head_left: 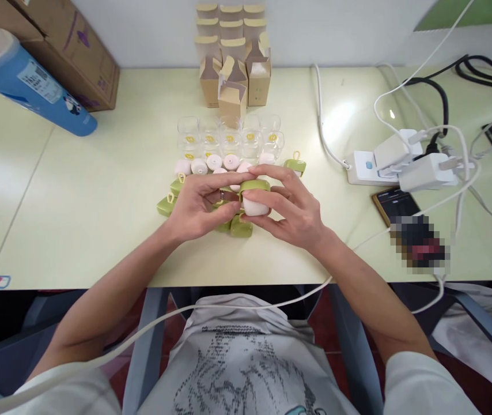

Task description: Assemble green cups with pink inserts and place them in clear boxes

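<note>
A small rounded case (256,207) with a white body and a green cover is held above the table in front of me. My right hand (293,207) grips it from the right, fingers across its front and thumb side beneath. From the left, my left hand (200,204) closes on its edge, index finger along the top and thumb near the lower left. Below and behind my hands lie several green covers (241,226) with yellow loops, partly hidden. White and pink round pieces (214,162) sit just beyond. A separate green-and-white case (295,166) rests to the right.
Clear plastic cups (231,138) stand in rows behind the round pieces, with open cardboard boxes (233,98) farther back. A blue cylinder (51,86) and a carton (77,52) are at the left. On the right are a power strip (364,170), cables and phones (395,204).
</note>
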Demonstrator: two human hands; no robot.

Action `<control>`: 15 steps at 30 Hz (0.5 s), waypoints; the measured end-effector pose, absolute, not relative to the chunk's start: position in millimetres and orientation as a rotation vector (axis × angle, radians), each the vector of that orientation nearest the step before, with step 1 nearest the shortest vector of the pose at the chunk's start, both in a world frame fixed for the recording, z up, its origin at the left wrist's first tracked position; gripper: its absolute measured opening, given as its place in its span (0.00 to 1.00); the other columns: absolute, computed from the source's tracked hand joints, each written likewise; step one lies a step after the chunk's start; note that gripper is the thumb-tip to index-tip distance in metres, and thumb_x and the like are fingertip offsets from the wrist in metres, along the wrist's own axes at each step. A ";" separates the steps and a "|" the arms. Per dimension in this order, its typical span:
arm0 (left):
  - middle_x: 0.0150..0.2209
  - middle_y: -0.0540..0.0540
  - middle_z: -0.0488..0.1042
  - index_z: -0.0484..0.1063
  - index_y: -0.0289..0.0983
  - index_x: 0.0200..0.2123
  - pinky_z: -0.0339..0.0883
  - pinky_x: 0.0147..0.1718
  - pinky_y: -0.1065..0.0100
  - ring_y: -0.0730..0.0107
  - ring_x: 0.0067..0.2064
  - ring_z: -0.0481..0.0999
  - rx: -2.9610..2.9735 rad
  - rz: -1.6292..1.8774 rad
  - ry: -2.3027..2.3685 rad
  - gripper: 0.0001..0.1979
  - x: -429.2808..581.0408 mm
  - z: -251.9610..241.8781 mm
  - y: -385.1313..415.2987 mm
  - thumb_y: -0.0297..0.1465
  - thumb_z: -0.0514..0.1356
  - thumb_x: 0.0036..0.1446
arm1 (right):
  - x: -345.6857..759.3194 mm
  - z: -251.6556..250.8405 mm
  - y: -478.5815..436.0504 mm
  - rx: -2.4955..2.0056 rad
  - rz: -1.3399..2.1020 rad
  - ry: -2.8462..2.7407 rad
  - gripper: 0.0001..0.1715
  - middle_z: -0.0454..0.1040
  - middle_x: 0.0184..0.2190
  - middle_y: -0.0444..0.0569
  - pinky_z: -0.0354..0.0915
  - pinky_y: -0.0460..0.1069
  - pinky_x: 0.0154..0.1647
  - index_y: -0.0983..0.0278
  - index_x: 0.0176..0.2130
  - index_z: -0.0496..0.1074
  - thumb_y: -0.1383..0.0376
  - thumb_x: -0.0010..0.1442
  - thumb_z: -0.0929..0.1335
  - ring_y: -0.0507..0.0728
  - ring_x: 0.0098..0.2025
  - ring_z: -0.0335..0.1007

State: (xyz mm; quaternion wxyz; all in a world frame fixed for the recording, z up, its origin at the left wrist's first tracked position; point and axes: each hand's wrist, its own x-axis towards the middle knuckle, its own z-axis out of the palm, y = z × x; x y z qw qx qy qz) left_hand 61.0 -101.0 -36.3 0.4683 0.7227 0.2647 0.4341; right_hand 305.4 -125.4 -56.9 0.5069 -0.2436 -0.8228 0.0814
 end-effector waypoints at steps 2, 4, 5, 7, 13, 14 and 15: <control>0.50 0.43 0.90 0.89 0.42 0.60 0.89 0.40 0.60 0.54 0.45 0.91 1.821 1.078 0.692 0.23 62.0 -35.6 -101.1 0.31 0.71 0.62 | 304.7 -56.6 -128.3 -0.685 0.260 -2.010 0.27 0.77 0.71 0.54 0.89 0.56 0.48 0.48 0.65 0.78 0.64 0.71 0.79 0.67 0.67 0.82; 0.41 0.47 0.89 0.89 0.41 0.58 0.85 0.35 0.64 0.60 0.39 0.88 1.902 1.090 0.720 0.22 64.7 -33.2 -101.2 0.29 0.68 0.61 | 303.2 -57.2 -130.5 -0.819 0.354 -2.048 0.22 0.78 0.71 0.48 0.88 0.59 0.52 0.45 0.62 0.80 0.61 0.71 0.79 0.69 0.67 0.82; 0.37 0.48 0.87 0.90 0.41 0.56 0.82 0.32 0.66 0.63 0.36 0.86 1.948 1.097 0.718 0.22 66.2 -31.3 -101.1 0.27 0.67 0.60 | 302.2 -57.5 -131.1 -0.878 0.386 -2.065 0.20 0.79 0.71 0.47 0.88 0.60 0.53 0.46 0.60 0.81 0.60 0.71 0.79 0.70 0.68 0.82; 0.32 0.50 0.83 0.90 0.43 0.54 0.76 0.27 0.70 0.67 0.31 0.81 2.022 1.109 0.688 0.23 68.5 -27.0 -100.4 0.24 0.64 0.58 | 300.0 -57.7 -131.8 -0.920 0.380 -2.078 0.18 0.81 0.69 0.47 0.89 0.59 0.51 0.47 0.59 0.82 0.58 0.72 0.78 0.70 0.68 0.82; 0.29 0.51 0.80 0.91 0.45 0.51 0.68 0.22 0.71 0.70 0.27 0.75 2.030 1.059 0.666 0.22 67.5 -17.8 -97.9 0.24 0.65 0.56 | 296.7 -55.9 -131.9 -0.864 0.205 -2.052 0.13 0.84 0.68 0.47 0.87 0.54 0.40 0.49 0.58 0.83 0.57 0.76 0.75 0.65 0.60 0.88; 0.30 0.52 0.81 0.91 0.45 0.51 0.68 0.22 0.71 0.70 0.26 0.75 2.016 1.059 0.657 0.22 67.4 -17.1 -98.2 0.24 0.66 0.55 | 296.8 -56.2 -131.5 -0.857 0.148 -2.064 0.13 0.84 0.67 0.48 0.87 0.53 0.39 0.50 0.59 0.83 0.57 0.77 0.75 0.64 0.59 0.89; 0.30 0.52 0.81 0.91 0.44 0.51 0.69 0.22 0.72 0.71 0.26 0.75 2.006 1.073 0.640 0.23 67.5 -16.4 -98.9 0.23 0.66 0.55 | 296.9 -56.7 -130.8 -0.839 0.074 -2.072 0.14 0.84 0.67 0.48 0.86 0.52 0.38 0.51 0.60 0.82 0.58 0.77 0.74 0.64 0.58 0.89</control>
